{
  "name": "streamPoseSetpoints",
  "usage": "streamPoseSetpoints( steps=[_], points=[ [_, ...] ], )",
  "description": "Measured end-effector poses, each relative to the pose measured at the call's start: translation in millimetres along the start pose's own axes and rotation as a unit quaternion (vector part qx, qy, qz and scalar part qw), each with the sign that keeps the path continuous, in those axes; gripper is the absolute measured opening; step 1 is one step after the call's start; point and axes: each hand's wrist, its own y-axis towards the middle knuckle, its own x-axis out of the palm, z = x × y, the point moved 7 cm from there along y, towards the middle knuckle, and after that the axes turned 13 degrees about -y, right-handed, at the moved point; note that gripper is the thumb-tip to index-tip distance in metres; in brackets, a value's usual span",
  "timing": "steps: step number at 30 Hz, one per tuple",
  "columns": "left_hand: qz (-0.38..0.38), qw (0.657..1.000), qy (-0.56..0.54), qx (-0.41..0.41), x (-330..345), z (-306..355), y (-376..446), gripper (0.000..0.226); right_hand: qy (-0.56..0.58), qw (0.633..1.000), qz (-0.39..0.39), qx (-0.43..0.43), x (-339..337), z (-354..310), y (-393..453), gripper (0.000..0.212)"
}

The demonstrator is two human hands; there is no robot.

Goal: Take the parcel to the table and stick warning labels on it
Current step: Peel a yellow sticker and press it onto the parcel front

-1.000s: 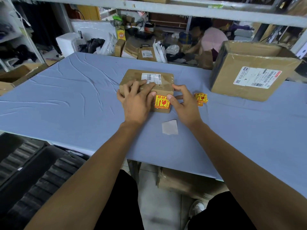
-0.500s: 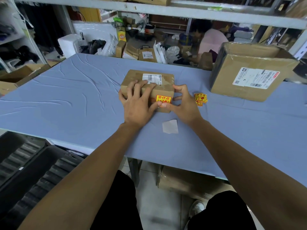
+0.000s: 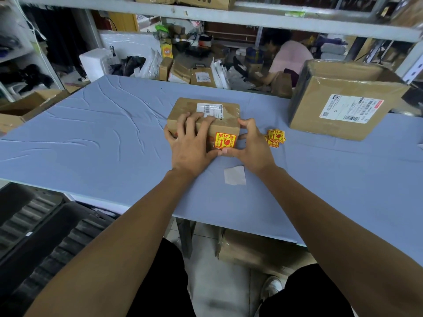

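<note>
A small brown cardboard parcel [image 3: 225, 121] with a white shipping label on top rests on the blue-covered table [image 3: 103, 138]. A yellow and red warning label [image 3: 224, 140] is stuck on its near side. My left hand [image 3: 191, 143] lies over the parcel's left top and near edge, fingers spread. My right hand [image 3: 250, 145] grips the parcel's right near corner, thumb under the label. A small stack of spare warning labels [image 3: 275, 137] lies on the table just right of my right hand.
A white backing paper [image 3: 235, 175] lies on the table near my right wrist. A large cardboard box [image 3: 343, 104] stands at the right rear. Cluttered parcels and a seated person are behind the table. Black crates stand at lower left.
My right thumb slid down across the warning label and now sits under it. The label is fully uncovered again. The parcel and my left hand stayed in place.
</note>
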Motion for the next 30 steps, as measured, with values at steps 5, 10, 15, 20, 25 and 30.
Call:
streamPoseSetpoints(
  steps=[5, 10, 15, 20, 25, 30],
  points=[
    [0.025, 0.999, -0.033, -0.007, 1.5, -0.8, 0.7, 0.055, 0.019, 1.000, 0.018, -0.003, -0.2, -1.1, -6.1, 0.063],
    [0.045, 0.997, -0.062, -0.011, -2.7, -2.0, 1.9, 0.044, 0.040, 0.998, 0.050, 0.014, -3.9, -1.5, -8.2, 0.046],
    [0.036, 0.998, -0.042, -0.020, -0.2, 0.6, 3.9, 0.053, 0.032, 0.999, 0.034, 0.003, -4.2, 1.9, -3.8, 0.056],
    [0.019, 0.998, -0.051, -0.013, -2.3, -2.6, 2.3, 0.062, 0.021, 1.000, 0.011, 0.018, -1.0, 5.9, -3.1, 0.077],
    [0.009, 0.999, -0.040, -0.023, -3.6, 1.1, 3.1, 0.066, 0.027, 0.999, 0.031, 0.020, -1.4, 3.7, -5.9, 0.063],
    [0.036, 0.996, -0.076, -0.023, -6.6, -2.0, 3.5, 0.049, 0.038, 0.998, 0.040, 0.028, -0.4, 2.1, -7.7, 0.059]
  ],
)
